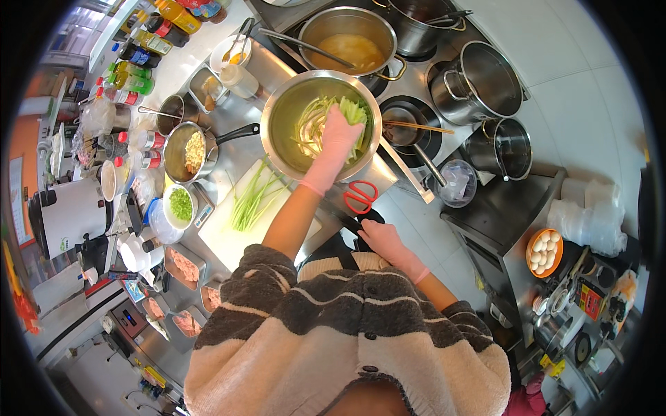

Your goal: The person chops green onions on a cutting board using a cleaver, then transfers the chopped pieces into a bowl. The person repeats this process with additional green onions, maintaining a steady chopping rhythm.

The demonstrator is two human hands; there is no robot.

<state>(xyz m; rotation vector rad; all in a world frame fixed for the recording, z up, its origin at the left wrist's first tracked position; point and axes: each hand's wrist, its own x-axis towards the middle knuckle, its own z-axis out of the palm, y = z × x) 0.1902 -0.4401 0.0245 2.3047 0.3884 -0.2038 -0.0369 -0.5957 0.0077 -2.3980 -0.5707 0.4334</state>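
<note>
My left hand [341, 130], in a thin pink glove, is inside a wide steel mixing bowl [269, 125], its fingers around pale green cut vegetables [353, 110]. Thin green stalks [310, 118] lie beside them in the bowl. My right hand [382, 242], also gloved, holds the black handle of a kitchen knife [338, 212] near the counter's front edge. Red-handled scissors [360, 196] lie just above that hand. On a white cutting board [221, 229] at the left rests a bunch of long green stalks [251, 200].
Behind the bowl stands a steel pot of yellowish broth [351, 49] with a ladle. A small pan [403, 127] with chopsticks and large pots [476, 83] are on the right. Left are a saucepan [177, 156], a bowl of chopped greens [181, 204] and meat trays [184, 266]. A person's red sleeve [528, 398] shows lower right.
</note>
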